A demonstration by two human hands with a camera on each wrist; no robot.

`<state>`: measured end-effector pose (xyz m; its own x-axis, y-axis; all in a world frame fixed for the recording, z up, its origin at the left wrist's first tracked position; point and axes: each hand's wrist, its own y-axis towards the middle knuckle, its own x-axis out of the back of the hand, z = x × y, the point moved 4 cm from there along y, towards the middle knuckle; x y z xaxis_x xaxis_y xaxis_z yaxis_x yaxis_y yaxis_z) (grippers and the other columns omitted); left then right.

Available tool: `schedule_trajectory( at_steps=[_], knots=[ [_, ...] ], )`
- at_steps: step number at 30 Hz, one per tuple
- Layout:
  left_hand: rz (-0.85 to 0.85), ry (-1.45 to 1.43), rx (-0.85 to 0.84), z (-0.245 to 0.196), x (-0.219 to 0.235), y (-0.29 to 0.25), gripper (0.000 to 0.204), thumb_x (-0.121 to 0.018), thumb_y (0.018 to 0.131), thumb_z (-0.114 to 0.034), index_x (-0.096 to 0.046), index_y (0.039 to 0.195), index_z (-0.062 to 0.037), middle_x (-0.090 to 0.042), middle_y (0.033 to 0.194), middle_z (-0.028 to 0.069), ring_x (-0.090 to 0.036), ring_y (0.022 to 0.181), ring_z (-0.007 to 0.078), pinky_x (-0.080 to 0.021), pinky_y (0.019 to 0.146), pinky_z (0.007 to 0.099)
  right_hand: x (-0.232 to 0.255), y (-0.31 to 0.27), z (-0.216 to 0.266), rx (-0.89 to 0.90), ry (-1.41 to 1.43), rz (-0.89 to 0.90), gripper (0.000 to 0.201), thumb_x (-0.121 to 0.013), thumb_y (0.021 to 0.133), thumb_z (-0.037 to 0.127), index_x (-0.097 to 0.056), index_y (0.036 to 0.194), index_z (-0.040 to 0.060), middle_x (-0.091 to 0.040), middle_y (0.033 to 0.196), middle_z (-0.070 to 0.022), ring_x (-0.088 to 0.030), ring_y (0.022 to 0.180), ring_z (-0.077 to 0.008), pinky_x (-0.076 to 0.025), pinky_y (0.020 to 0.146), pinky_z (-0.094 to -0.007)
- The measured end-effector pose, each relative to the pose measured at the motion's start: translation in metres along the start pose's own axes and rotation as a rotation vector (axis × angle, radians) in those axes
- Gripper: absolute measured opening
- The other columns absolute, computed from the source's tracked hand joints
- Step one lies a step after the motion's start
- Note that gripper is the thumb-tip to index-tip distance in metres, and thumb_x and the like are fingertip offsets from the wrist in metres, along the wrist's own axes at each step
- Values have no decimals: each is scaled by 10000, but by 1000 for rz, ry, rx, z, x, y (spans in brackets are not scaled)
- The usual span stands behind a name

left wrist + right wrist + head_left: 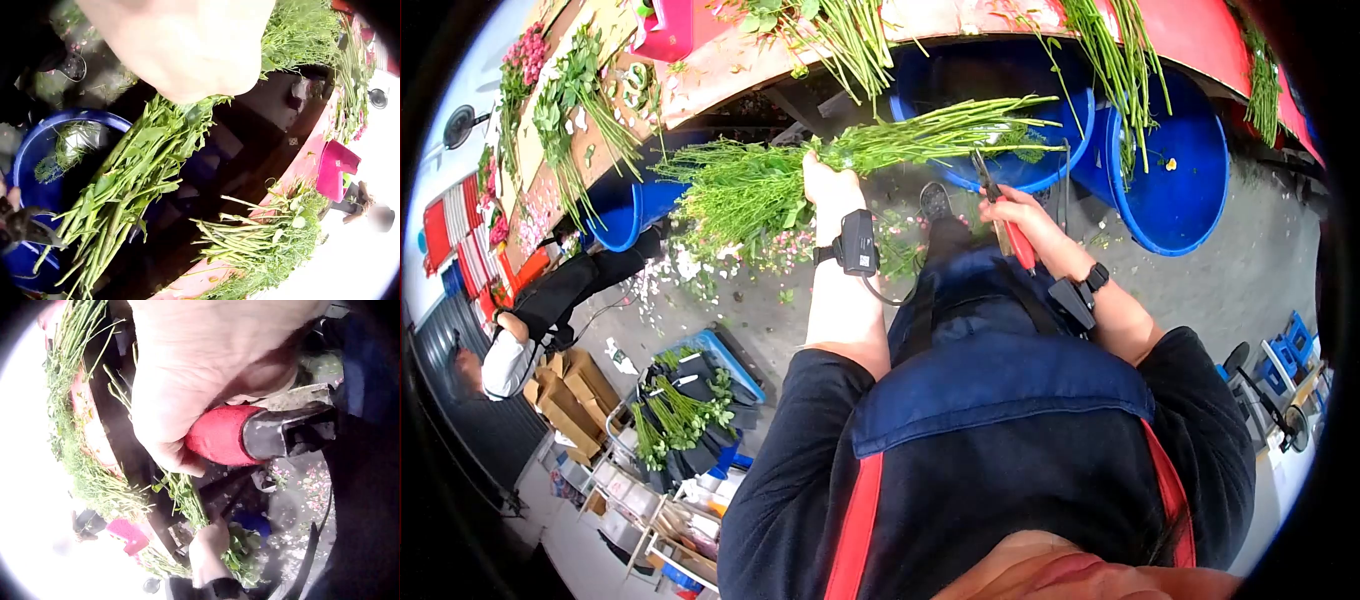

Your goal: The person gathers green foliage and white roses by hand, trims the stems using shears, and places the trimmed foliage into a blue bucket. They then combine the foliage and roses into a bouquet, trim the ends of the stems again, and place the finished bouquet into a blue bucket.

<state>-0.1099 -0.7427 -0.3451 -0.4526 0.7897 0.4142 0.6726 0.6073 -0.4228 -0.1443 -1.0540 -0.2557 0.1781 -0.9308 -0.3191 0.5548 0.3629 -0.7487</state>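
Observation:
A long green bunch of stems [920,135] lies sideways in the head view, its feathery tops to the left and cut ends to the right. My left hand [832,188] grips it around the middle; in the left wrist view the hand [187,56] covers part of the stems [125,187]. The fingers of my right hand [1025,218] are curled round pruning shears with red handles [1022,246], whose blades point up beside the stem ends. In the right wrist view, the right hand [206,369] covers much of the shears' red grip [222,434].
Blue buckets [1120,165] stand below the edge of a red-covered table [1000,18], which bears more green bunches [840,45] and a pink container [665,30]. Petals and leaves litter the floor. Another person [510,360] is at the left, near cardboard boxes [572,400].

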Motion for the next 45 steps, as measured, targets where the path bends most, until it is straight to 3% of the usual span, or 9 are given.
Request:
schedule_trajectory(
  at_steps=[1, 3, 8, 15, 21, 28, 30, 38, 45],
  knots=[
    [4, 71, -27, 29, -3, 15, 493, -463, 804, 71, -411, 1293, 29, -544, 1198, 115, -560, 999, 185, -470, 878, 291, -4, 2, 6, 12, -4, 19, 315, -647, 798, 251, -565, 1015, 37, -579, 841, -8, -531, 768, -84, -411, 702, -223],
    [-211, -962, 576, -22, -18, -18, 337, -404, 901, -65, -465, 1223, 17, -578, 1162, 65, -561, 999, 164, -480, 856, 301, 3, 23, -1, 20, 55, 64, 264, -650, 803, 242, -562, 964, 53, -552, 791, 10, -510, 701, -73, -404, 636, -220],
    [-52, 352, -195, 1, 3, -6, 423, -519, 776, 58, -486, 1198, 54, -606, 1076, 108, -579, 935, 173, -487, 822, 288, -2, 38, -7, 209, 87, -5, 165, -626, 782, 98, -569, 922, 31, -510, 679, 35, -460, 518, -67, -388, 473, -228],
    [-45, 486, -220, -10, 18, -12, 577, -556, 673, 119, -468, 1242, 75, -626, 1004, 151, -602, 872, 198, -485, 786, 282, 6, 33, -24, 310, -218, -116, 211, -598, 753, 45, -601, 951, -28, -537, 669, 24, -459, 582, -61, -394, 520, -245],
    [-11, 297, 25, -8, 34, -11, 607, -523, 703, 118, -413, 1299, 92, -617, 1040, 176, -607, 853, 196, -489, 736, 282, 95, -27, -62, 190, -923, -191, 424, -651, 647, 173, -593, 1029, -1, -577, 820, -185, -566, 772, -343, -454, 702, -391],
    [-19, -600, 484, 106, 9, 31, 395, -431, 899, -59, -467, 1282, 29, -551, 1229, 196, -545, 1075, 282, -442, 944, 377, 54, 17, -41, 484, -695, -89, 664, -690, 664, 156, -484, 1274, -9, -549, 1079, -160, -549, 1008, -267, -436, 901, -330],
    [-95, -901, 682, 41, -6, -17, 391, -366, 967, -198, -473, 1292, -8, -549, 1240, 190, -521, 1111, 312, -407, 994, 414, 37, 33, -17, 411, -525, -41, 693, -691, 655, 120, -458, 1290, -32, -529, 1067, -148, -555, 930, -223, -475, 815, -293],
    [-156, -778, 909, 19, -4, -50, 467, -391, 979, -328, -422, 1348, -43, -431, 1420, 132, -376, 1295, 317, -274, 1084, 511, 32, 56, -1, 692, -589, 79, 673, -622, 659, 28, -449, 1304, -53, -512, 1189, -108, -520, 1123, -194, -392, 974, -275],
    [-190, -785, 1005, 53, -3, -36, 426, -378, 969, -369, -487, 1273, -91, -494, 1316, 121, -430, 1228, 271, -291, 1073, 444, 26, 60, -41, 437, -397, -33, 562, -565, 707, -32, -486, 1260, -93, -602, 937, -92, -551, 710, -96, -478, 654, -233]
  ],
)
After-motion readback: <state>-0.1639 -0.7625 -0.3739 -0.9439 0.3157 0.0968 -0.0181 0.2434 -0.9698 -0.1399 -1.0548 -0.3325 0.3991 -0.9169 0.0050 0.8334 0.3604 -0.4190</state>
